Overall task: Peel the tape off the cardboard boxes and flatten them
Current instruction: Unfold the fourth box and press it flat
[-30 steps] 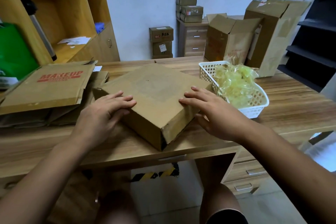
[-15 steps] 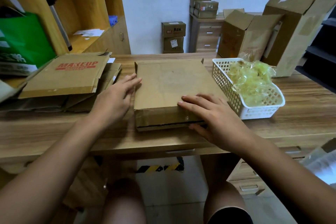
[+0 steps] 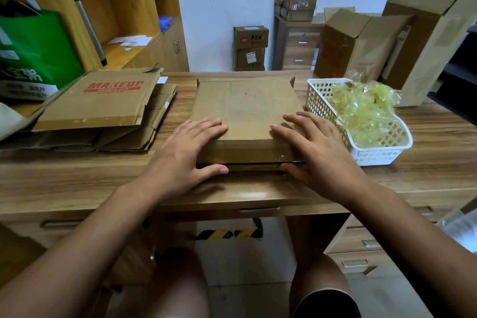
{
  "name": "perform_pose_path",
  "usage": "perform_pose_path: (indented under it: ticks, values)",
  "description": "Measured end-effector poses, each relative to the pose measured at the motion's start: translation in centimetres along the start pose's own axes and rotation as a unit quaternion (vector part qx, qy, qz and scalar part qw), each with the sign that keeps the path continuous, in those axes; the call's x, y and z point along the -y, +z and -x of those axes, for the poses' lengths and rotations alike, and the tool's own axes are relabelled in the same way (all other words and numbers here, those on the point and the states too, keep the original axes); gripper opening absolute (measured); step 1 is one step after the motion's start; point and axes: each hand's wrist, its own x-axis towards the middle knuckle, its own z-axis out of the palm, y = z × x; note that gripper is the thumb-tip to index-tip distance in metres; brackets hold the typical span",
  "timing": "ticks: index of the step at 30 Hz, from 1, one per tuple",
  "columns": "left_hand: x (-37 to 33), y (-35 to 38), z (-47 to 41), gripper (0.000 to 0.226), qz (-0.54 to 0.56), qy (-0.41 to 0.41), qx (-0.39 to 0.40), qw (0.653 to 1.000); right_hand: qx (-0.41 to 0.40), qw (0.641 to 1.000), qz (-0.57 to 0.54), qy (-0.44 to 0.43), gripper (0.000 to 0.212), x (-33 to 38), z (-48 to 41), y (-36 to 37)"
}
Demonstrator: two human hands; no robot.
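A flat brown cardboard box (image 3: 245,108) lies squarely in the middle of the wooden desk (image 3: 438,142). My left hand (image 3: 188,152) rests on its near left corner, fingers straight on the top, thumb along the front edge. My right hand (image 3: 315,150) lies on the near right corner in the same way, thumb at the front edge. A strip of clear tape glints on the box's front face (image 3: 281,156) between my hands.
Flattened boxes, the top one printed MAKEUP (image 3: 103,100), are stacked at the left. A white basket (image 3: 322,103) of crumpled peeled tape (image 3: 361,113) stands right of the box. Two tall open cartons (image 3: 361,41) stand at the back right. A green bag (image 3: 36,46) leans on the shelf.
The box was turned from a diagonal position to square with the desk edge. My left hand moved from the box's left side onto its near left corner; my right hand stayed at the near right.
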Motion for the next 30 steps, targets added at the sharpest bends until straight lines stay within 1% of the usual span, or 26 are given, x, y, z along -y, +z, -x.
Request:
perform_pose_path:
  ticks: [3,6,11,14,16,19,22,24,26,28,30]
  values:
    - [-0.1,0.1,-0.2,0.086,-0.009,0.003,0.001,1.0,0.018,1.0,-0.014,0.012,0.08,-0.5,0.3,-0.2]
    - [-0.2,0.2,-0.2,0.085,-0.015,0.001,-0.001,1.0,0.014,1.0,-0.026,0.001,0.079,-0.6,0.7,0.0]
    - [-0.1,-0.2,-0.1,0.081,0.0,0.002,0.002,1.0,-0.001,0.998,-0.063,-0.005,0.07,-1.1,0.9,0.0]
    - [0.0,-0.2,0.0,0.08,-0.016,0.013,0.001,1.0,0.002,0.996,-0.09,-0.007,0.065,-1.5,1.0,0.0]
    - [0.0,0.0,0.1,0.075,-0.042,0.029,-0.012,0.999,0.009,0.994,-0.112,-0.006,0.061,-1.8,1.1,0.0]
    - [-0.1,0.4,0.5,0.067,-0.074,0.051,-0.028,0.996,0.035,0.991,-0.132,0.003,0.063,-2.0,1.2,-0.3]
    - [-0.3,0.6,0.5,0.065,-0.082,0.065,-0.028,0.994,0.049,0.989,-0.138,0.007,0.065,-2.0,1.3,-0.3]
    - [-0.5,0.4,0.4,0.059,-0.073,0.068,-0.035,0.994,0.051,0.988,-0.147,0.011,0.063,-1.9,1.2,-0.5]
    - [-0.7,0.1,0.1,0.053,-0.057,0.062,-0.043,0.996,0.049,0.985,-0.166,0.018,0.061,-1.8,1.1,-0.7]
    - [-0.9,-0.4,-0.2,0.052,-0.036,0.045,-0.038,0.998,0.036,0.983,-0.177,0.023,0.057,-1.5,1.0,-0.7]
    - [-1.0,-0.9,-0.5,0.054,-0.012,0.029,-0.033,0.999,-0.008,0.986,-0.164,0.024,0.051,-1.3,1.0,-0.7]
